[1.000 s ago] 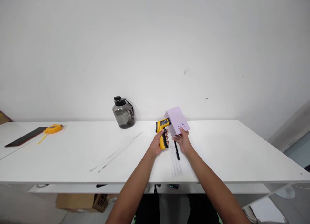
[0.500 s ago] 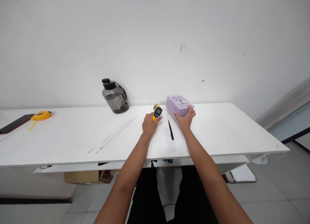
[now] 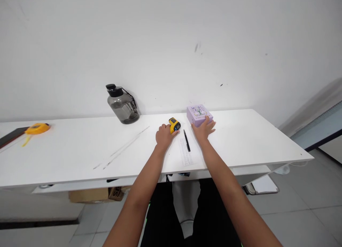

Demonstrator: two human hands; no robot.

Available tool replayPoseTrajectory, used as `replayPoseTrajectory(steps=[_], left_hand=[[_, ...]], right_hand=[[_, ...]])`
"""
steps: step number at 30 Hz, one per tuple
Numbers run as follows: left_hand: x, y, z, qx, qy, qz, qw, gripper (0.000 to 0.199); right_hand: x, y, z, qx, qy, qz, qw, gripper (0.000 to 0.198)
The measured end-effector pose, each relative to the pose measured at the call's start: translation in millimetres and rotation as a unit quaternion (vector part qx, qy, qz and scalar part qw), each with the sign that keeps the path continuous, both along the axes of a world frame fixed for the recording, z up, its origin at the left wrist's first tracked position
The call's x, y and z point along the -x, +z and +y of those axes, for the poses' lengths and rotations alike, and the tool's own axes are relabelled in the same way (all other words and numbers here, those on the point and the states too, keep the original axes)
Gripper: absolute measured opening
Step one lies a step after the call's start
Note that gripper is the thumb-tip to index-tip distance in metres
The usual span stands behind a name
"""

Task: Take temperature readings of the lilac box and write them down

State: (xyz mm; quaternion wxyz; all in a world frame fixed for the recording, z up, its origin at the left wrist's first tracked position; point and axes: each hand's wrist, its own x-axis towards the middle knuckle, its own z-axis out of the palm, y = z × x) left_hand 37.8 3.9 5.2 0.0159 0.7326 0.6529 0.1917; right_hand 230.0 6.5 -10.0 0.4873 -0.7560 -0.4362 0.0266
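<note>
My left hand (image 3: 164, 136) is wrapped round the handle of a yellow and black infrared thermometer (image 3: 174, 125), its small screen facing up towards me. A purple box (image 3: 199, 111) with a printed design on its lid rests on the table close to the wall. My right hand (image 3: 202, 130) is on its near side, thumb by the left front corner and a finger on the top's front edge; the other fingers spread out to the right. Between my hands lies a black pen (image 3: 187, 141), with a sheet of paper bearing faint writing (image 3: 187, 156) under its lower end.
A grey see-through water bottle (image 3: 123, 106) with a black lid stands tilted-looking by the wall. Far left are a yellow tape measure (image 3: 37, 128) and a dark flat strip (image 3: 12, 136). The white table (image 3: 262, 140) has dark streaks. A cardboard box (image 3: 89, 195) sits below.
The purple box has turned and now sits flatter, nearer the wall. My right hand's fingers have spread more. The thermometer has tilted rightwards in my left hand. The camera view has shifted slightly.
</note>
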Motion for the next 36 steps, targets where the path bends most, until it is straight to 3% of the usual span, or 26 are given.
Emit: replayPoseTrajectory(steps=[3, 6, 10, 12, 16, 19, 21, 23, 26, 28, 31, 36], left_hand=[[-2, 2.3, -1, 0.012, -0.013, 0.009, 1.000, 0.060], [-4, 2.9, -2, 0.012, -0.017, 0.011, 1.000, 0.059], [-10, 1.9, -5, 0.006, 0.013, 0.021, 1.000, 0.060], [-13, 2.1, -7, 0.000, 0.030, 0.032, 0.999, 0.060], [-13, 5.1, -18, -0.036, 0.024, 0.043, 0.998, 0.056], [-10, 7.4, -26, -0.051, -0.022, 0.045, 0.997, 0.054], [-8, 8.0, -28, -0.036, -0.047, 0.051, 0.997, 0.059], [-8, 7.7, -28, -0.014, -0.059, 0.053, 0.997, 0.066], [-10, 6.5, -26, -0.001, -0.066, 0.044, 0.997, 0.067], [-11, 5.9, -24, 0.000, -0.068, 0.036, 0.997, 0.063], [-12, 4.9, -19, -0.001, -0.059, 0.027, 0.998, 0.064], [-12, 2.3, -14, -0.002, -0.039, 0.037, 0.999, 0.065]], right_hand=[[7, 16, -9, -0.004, 0.051, -0.156, 0.986, 0.066], [15, 34, -24, 0.033, 0.202, -0.283, 0.937, 0.048], [23, 36, -39, 0.209, 0.326, -0.262, 0.884, 0.051], [24, 29, -40, 0.233, 0.337, -0.257, 0.875, 0.055], [26, 13, -34, 0.206, 0.294, -0.228, 0.905, 0.056], [28, 8, -27, 0.186, 0.270, -0.180, 0.928, 0.041], [27, 8, -22, 0.178, 0.256, -0.157, 0.937, 0.033], [23, 9, -21, 0.167, 0.242, -0.141, 0.945, 0.038], [12, 14, -28, 0.094, 0.276, -0.043, 0.955, 0.042], [2, 19, -37, 0.039, 0.362, 0.045, 0.930, 0.055], [-11, 21, -49, 0.029, 0.453, 0.059, 0.889, 0.066], [-19, 1, -51, -0.023, 0.414, 0.107, 0.904, 0.065]])
